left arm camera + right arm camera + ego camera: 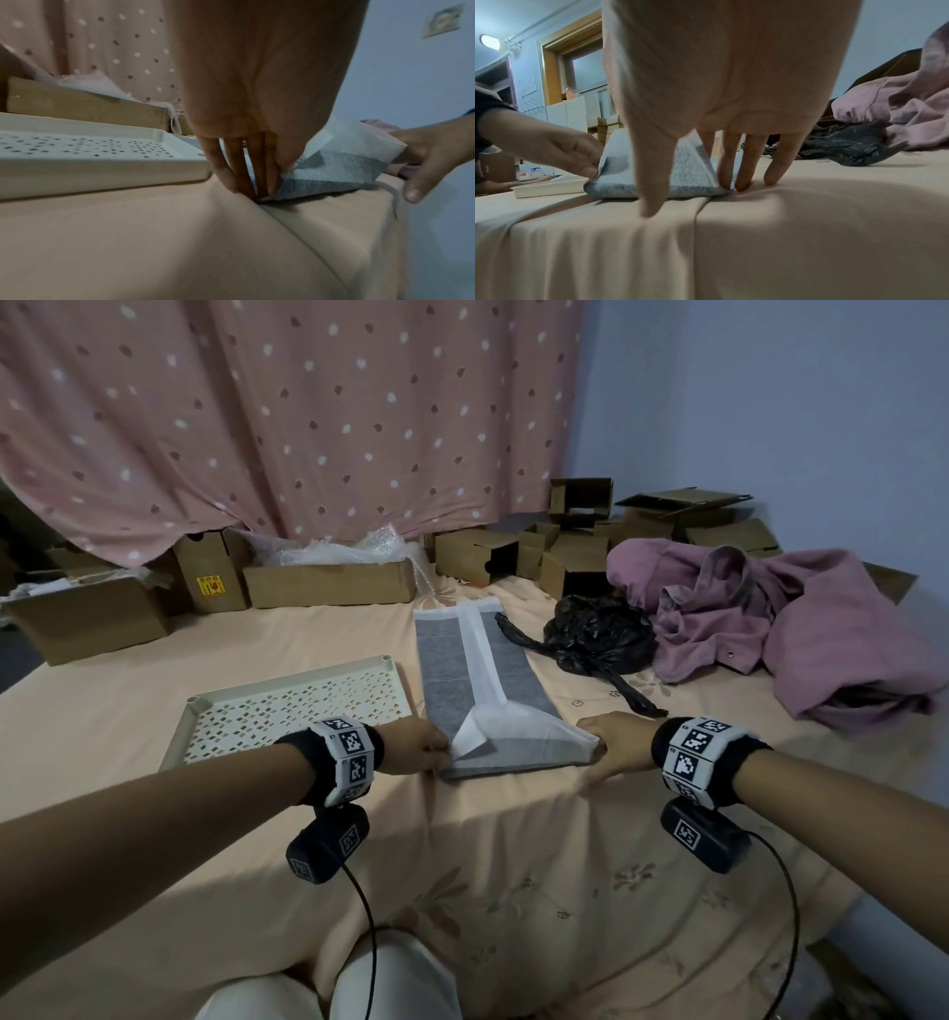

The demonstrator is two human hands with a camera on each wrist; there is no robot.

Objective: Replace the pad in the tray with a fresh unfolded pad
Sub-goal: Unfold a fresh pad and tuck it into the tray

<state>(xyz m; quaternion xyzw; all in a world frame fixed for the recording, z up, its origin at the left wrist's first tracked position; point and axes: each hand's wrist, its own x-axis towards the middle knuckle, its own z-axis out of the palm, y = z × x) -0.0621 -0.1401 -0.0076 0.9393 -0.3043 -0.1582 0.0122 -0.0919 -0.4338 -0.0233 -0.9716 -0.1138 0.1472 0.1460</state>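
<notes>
A folded grey and white pad (482, 680) lies as a long strip on the peach bed sheet, to the right of the cream perforated tray (287, 706). No pad lies in the tray. My left hand (431, 752) pinches the pad's near left corner (308, 178) between thumb and fingers. My right hand (595, 755) sits at the near right corner, where the white top layer (359, 138) is lifted. Its fingers (744, 178) are straight and touch the sheet at the pad's (687, 172) edge, and its thumb is spread in front.
A knotted black plastic bag (601, 634) lies just right of the pad, with a crumpled purple garment (770, 618) beyond it. Several cardboard boxes (328, 582) line the back under a spotted pink curtain. My knees are at the bed's near edge.
</notes>
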